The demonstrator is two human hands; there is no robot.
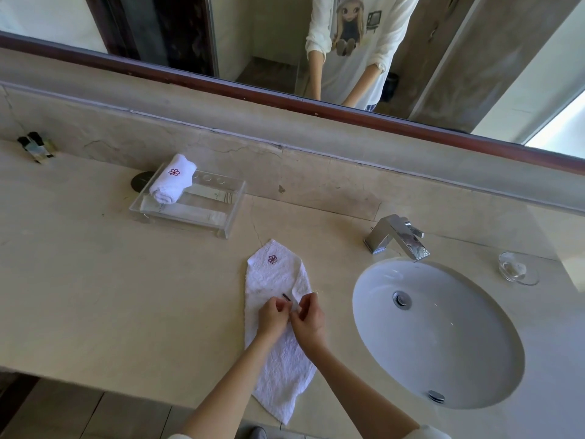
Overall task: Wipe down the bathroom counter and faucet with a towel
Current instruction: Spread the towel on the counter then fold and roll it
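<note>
The left grip (271, 316) and the right grip (308, 318) meet side by side over the middle of the white towel (278, 337), each with fingers curled and fingertips drawn together; between them they pinch a small dark thin item (286, 297) and a bit of pale material just above the cloth, though what these are is too small to tell; both forearms reach in from the near edge, and the towel lies directly beneath the two grips, spread in a long strip on the beige stone worktop (126, 296); its near end hangs slightly past the worktop's front edge, its far end is folded to a point bearing a red flower emblem (272, 259); just right of the towel sits the oval white sink (443, 343), with a drain at its centre; the chrome faucet (397, 237) stands at the sink's far rim, spout angled toward the bowl; a small clear glass dish (519, 268) rests on the worktop right of the faucet; farther back and left, a clear acrylic tray (186, 201) holds a rolled white towel (172, 179) with the same emblem and some flat packets; at the far left, small dark-capped bottles (36, 147) stand against the backsplash; above runs the wood-framed mirror (285, 42), reflecting the person's white printed top.
</note>
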